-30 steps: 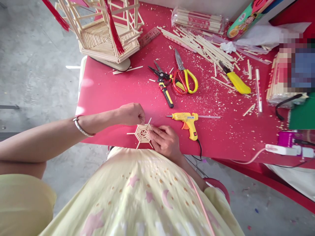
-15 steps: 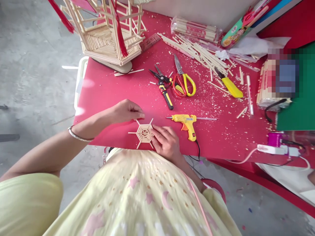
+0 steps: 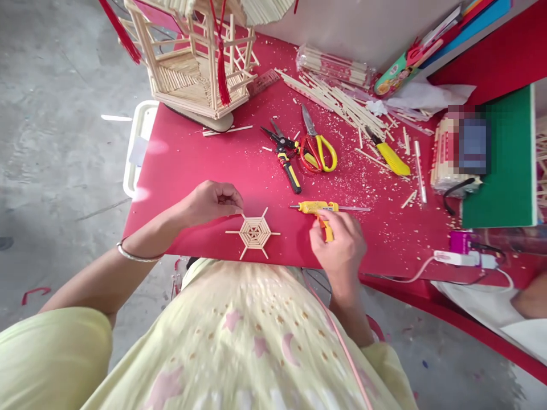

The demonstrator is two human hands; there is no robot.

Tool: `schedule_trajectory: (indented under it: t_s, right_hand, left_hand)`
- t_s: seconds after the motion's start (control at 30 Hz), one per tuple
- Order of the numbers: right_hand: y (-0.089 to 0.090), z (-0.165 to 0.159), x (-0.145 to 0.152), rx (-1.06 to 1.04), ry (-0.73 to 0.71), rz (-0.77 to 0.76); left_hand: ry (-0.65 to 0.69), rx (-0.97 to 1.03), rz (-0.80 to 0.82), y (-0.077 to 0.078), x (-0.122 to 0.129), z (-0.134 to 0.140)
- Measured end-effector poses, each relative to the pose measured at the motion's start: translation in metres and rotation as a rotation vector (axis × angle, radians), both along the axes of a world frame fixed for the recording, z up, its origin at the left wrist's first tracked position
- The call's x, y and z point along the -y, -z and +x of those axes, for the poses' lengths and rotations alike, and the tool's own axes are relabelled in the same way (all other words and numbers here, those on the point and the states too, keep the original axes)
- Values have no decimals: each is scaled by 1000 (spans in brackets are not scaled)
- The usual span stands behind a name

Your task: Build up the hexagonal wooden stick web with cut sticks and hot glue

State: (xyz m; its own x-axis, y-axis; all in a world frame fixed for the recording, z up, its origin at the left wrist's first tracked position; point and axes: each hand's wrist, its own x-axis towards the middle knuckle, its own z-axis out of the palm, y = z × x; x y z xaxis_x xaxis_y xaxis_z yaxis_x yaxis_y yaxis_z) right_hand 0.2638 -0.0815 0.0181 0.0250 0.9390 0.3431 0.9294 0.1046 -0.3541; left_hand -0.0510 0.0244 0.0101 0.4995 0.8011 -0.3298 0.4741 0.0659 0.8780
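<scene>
Glue gun [image 3: 311, 207] lies at the right hand [image 3: 342, 246], stick wheel [image 3: 255, 232] at the left hand [image 3: 214, 200]; both curled, grip unclear.

Two hands [image 3: 213, 199] [image 3: 341, 239], one glue gun [image 3: 314, 206], one stick hexagon [image 3: 254, 232]

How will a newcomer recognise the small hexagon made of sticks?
On the red table, look along the edge nearest the person. Between the left hand and right hand lies the hexagon. Unlike the loose sticks, it has nested rings and six spokes poking out.
</scene>
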Motion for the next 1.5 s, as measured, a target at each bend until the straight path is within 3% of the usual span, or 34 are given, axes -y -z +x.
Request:
schedule_trajectory:
  t_s: [0.1, 0.27, 0.43, 0.53, 0.63, 0.73, 0.87, 0.97, 1.03, 1.1, 1.17, 1.2, 1.27, 1.33, 1.4, 1.5]
  right_hand:
    - [5, 25, 15, 116, 217, -178]
    - [23, 33, 19, 92, 322, -392]
    - [30, 21, 9, -118, 170, -241]
    - [23, 2, 6, -110, 103, -139]
    - [15, -9, 11, -15, 27, -117]
    - [14, -1, 24, -17, -35, -124]
    - [22, 16, 29, -178, 159, -82]
    - [28, 4, 15, -156, 295, -62]
    - [28, -11, 10, -166, 198, -124]
    - [25, -18, 17, -257, 1, -236]
    - [21, -9, 37, -453, -134, -339]
    - [20, 2, 48, -574, -123, -381]
    - [18, 32, 66, -746, 7, -384]
    - [19, 60, 69, -754, 183, -269]
    - [24, 78, 57, -575, 365, -186]
    - [32, 86, 23, -290, 566, -292]
  left_hand:
    - [65, -61, 236, 9, 3, -6]
    - [261, -196, 591, 19, 2, -12]
    - [391, -179, 614, 21, 0, -11]
    - [411, -106, 567, 18, 1, -8]
    - [386, -62, 562, 14, 3, -8]
    - [343, 3, 562, 8, 5, -17]
    - [222, 73, 497, 2, 10, -29]
    - [116, 147, 422, 0, 14, -25]
    - [40, 204, 414, 0, 14, -18]
    - [-52, 248, 437, 0, 13, -14]
    - [-138, 259, 453, 3, 10, -16]
    - [-166, 249, 455, 4, 9, -18]
    - [-178, 197, 465, 10, 6, -25]
    - [-148, 137, 497, 15, 2, -28]
    - [-99, 101, 529, 21, -2, -25]
    - [-32, 100, 544, 27, -13, -15]
